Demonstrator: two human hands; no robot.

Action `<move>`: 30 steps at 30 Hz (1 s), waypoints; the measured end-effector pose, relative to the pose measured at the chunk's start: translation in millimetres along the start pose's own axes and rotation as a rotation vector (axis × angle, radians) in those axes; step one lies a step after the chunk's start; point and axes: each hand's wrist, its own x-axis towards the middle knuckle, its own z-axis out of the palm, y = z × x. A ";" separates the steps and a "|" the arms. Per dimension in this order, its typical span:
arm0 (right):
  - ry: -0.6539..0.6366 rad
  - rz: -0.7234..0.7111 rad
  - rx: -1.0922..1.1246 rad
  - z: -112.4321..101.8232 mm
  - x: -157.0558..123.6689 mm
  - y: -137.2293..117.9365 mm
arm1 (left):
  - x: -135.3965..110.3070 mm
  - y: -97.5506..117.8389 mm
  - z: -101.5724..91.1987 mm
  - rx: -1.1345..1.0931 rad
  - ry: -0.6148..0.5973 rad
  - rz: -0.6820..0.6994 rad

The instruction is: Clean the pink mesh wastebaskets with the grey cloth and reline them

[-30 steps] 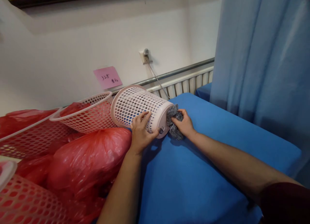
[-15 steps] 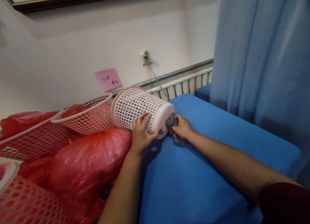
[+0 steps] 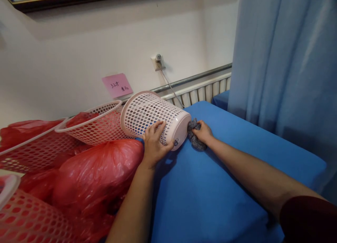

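A pale pink perforated wastebasket (image 3: 147, 111) lies on its side, its solid base turned to the right over a blue-covered surface (image 3: 216, 187). My left hand (image 3: 155, 143) grips its near side, fingers spread over the holes and thumb at the rim of the base. A small dark mark shows beside the thumb tip. Bunched in my right hand (image 3: 204, 132) is a dark grey cloth (image 3: 196, 137), pinched between thumb and fingers close to the base. Whether the cloth touches the base is hard to tell.
Left of me stand more pink perforated baskets (image 3: 98, 129) and a bulging red plastic bag (image 3: 100, 169). A pink note (image 3: 117, 85) and a plugged-in socket (image 3: 158, 62) are on the wall above a radiator (image 3: 195, 95). Blue curtains (image 3: 279, 60) hang at right.
My right hand has moved slightly right and up with the grey cloth, away from the middle of the wastebasket's base. The basket has tilted slightly; my left hand stays on it.
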 end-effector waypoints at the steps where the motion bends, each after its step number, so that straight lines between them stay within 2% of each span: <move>1: -0.038 0.009 -0.013 2.1 -1.1 2.1 | 0.1 0.4 -0.3 -0.001 -0.002 0.008; 4: -0.096 0.009 -0.007 5.1 -8.1 -2.4 | 0.1 -1.6 -0.2 -0.009 0.007 0.016; 6: -0.072 -0.014 0.023 2.5 -14.5 -12.2 | -0.1 -4.5 0.9 -0.014 0.020 0.002; 8: 0.013 -0.152 0.103 -2.5 -23.6 -22.4 | -0.5 -7.2 2.4 -0.019 0.028 -0.008; 10: 0.058 -0.410 0.177 -6.9 -36.2 -28.6 | -1.0 -9.2 3.2 -0.022 0.030 -0.011; 12: -0.070 -0.677 0.143 -8.7 -49.9 -29.2 | -1.7 -10.7 2.6 -0.018 0.028 -0.008; 14: -0.304 -0.796 -0.033 -8.0 -59.8 -25.9 | -2.2 -11.4 0.5 -0.004 0.024 -0.008; 15: -0.390 -0.786 -0.134 -7.2 -61.9 -23.8 | -2.2 -11.1 -0.8 0.003 0.022 -0.007; 17: -0.427 -0.641 -0.277 -6.2 -59.5 -20.1 | -1.6 -8.0 -2.6 0.012 0.021 -0.005; 20: -0.294 -0.333 -0.268 -10.9 -43.9 -18.9 | 1.4 4.6 -0.2 0.028 0.070 -0.036; 22: -0.168 -0.199 -0.177 -19.5 -31.4 -20.2 | 3.8 16.5 5.4 0.042 0.108 -0.079; 26: 0.042 -0.089 -0.026 -42.6 -14.3 -20.4 | 3.8 39.2 17.8 0.025 0.025 -0.054; 30: 0.101 -0.136 0.025 -54.4 -10.7 -13.9 | 2.2 51.4 13.0 0.074 -0.083 -0.034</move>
